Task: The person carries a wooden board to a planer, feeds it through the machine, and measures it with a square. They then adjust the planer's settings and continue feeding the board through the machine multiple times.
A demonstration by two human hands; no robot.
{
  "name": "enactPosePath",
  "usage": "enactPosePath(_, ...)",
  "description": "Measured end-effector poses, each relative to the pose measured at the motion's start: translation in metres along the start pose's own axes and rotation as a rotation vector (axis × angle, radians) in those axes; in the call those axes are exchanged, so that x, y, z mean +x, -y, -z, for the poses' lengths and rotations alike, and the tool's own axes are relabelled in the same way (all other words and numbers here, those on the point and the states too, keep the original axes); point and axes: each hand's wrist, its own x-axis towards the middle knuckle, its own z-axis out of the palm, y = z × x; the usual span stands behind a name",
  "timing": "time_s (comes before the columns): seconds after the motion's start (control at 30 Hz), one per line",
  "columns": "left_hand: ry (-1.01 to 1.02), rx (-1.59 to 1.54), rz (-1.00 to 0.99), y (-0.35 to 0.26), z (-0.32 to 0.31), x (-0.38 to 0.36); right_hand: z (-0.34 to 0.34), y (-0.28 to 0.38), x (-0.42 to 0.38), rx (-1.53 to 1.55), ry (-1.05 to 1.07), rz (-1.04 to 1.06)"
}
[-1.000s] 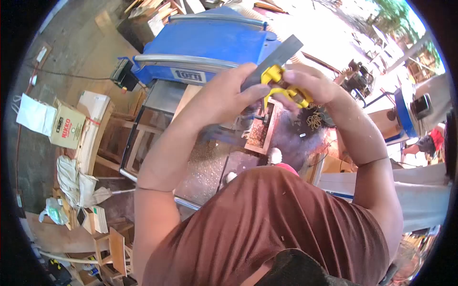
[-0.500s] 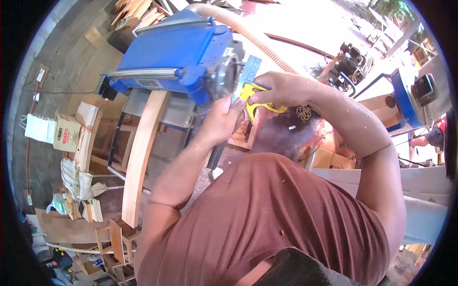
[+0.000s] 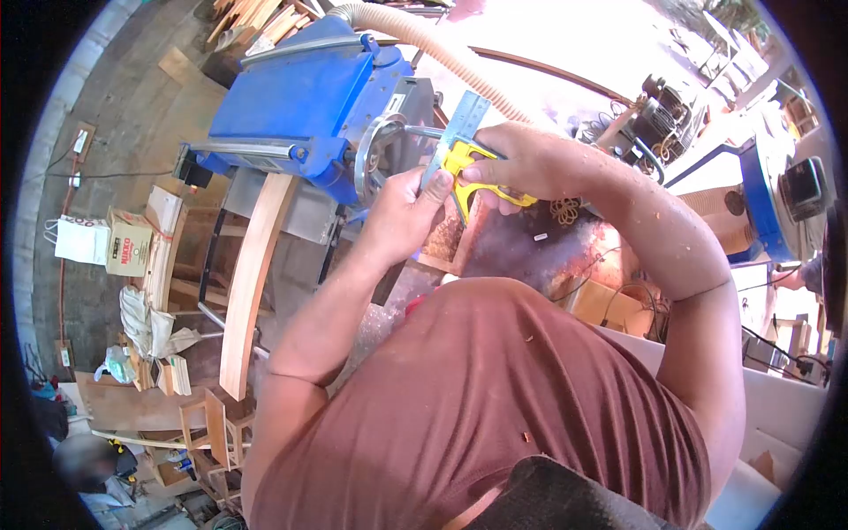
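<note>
A yellow-handled tool (image 3: 461, 161) with a flat bluish metal ruler blade (image 3: 465, 117) is held in front of my body. My left hand (image 3: 405, 212) pinches the lower part of the blade between thumb and fingers. Wrapped round the yellow handle, my right hand (image 3: 514, 166) holds it from the other side. Just left of the blade is the handwheel (image 3: 378, 155) of a blue machine (image 3: 291, 93). A long wooden board (image 3: 256, 287) sticks out from under that machine.
A ribbed hose (image 3: 433, 44) runs behind the machine. Cardboard boxes (image 3: 609, 305) and a second blue machine (image 3: 764, 194) are at the right. Stacked boards and a Nikko box (image 3: 129, 243) stand at the left. A person's blurred head (image 3: 84, 461) shows at bottom left.
The view has shifted a little, with the blue machine and board now slightly further left. A person's head has come into view at bottom left. Both hands keep their hold.
</note>
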Motion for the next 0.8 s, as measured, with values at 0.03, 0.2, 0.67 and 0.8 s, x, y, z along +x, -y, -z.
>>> enactPosePath(0.03, 0.063, -0.036, -0.046, 0.003, 0.006, 0.006, 0.002, 0.003, 0.004, 0.001, 0.01, -0.058)
enactPosePath(0.2, 0.194, -0.269, -0.095, -0.012, 0.027, 0.031, 0.016, 0.014, 0.028, 0.14, 0.033, -0.133)
enactPosePath(0.67, -0.184, 0.07, -0.087, -0.032, 0.016, 0.107, 0.114, -0.02, 0.091, 0.011, 0.185, -0.015)
enactPosePath(0.8, -0.305, 0.067, -0.037, -0.046, -0.017, 0.15, 0.168, -0.058, 0.1, -0.012, 0.205, 0.125)
